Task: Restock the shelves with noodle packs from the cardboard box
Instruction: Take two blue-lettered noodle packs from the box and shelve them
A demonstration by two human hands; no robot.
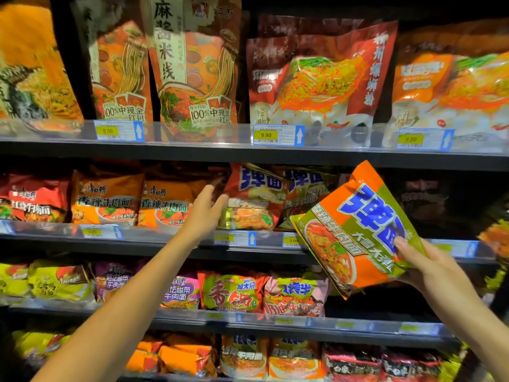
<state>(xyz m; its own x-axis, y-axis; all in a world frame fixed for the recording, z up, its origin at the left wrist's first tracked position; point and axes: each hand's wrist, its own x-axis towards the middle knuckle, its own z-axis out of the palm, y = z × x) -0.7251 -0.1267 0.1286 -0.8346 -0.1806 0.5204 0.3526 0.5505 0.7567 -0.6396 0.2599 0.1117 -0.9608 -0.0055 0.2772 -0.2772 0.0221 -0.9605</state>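
Note:
My right hand [421, 260] grips an orange-and-green noodle pack [355, 230] with big blue characters by its lower right corner, holding it tilted in front of the second shelf [192, 244]. On that shelf stand two matching packs [253, 199] side by side. My left hand [206, 210] reaches out with fingers apart at the left edge of the nearer matching pack, holding nothing. A dark gap [424, 205] lies on the shelf right of those packs. The cardboard box is out of view.
The top shelf [220, 150] carries tall noodle bags behind clear rails with price tags [278, 135]. Orange packs [107, 199] fill the second shelf's left part. Lower shelves hold purple, yellow, red and orange packs [234, 293].

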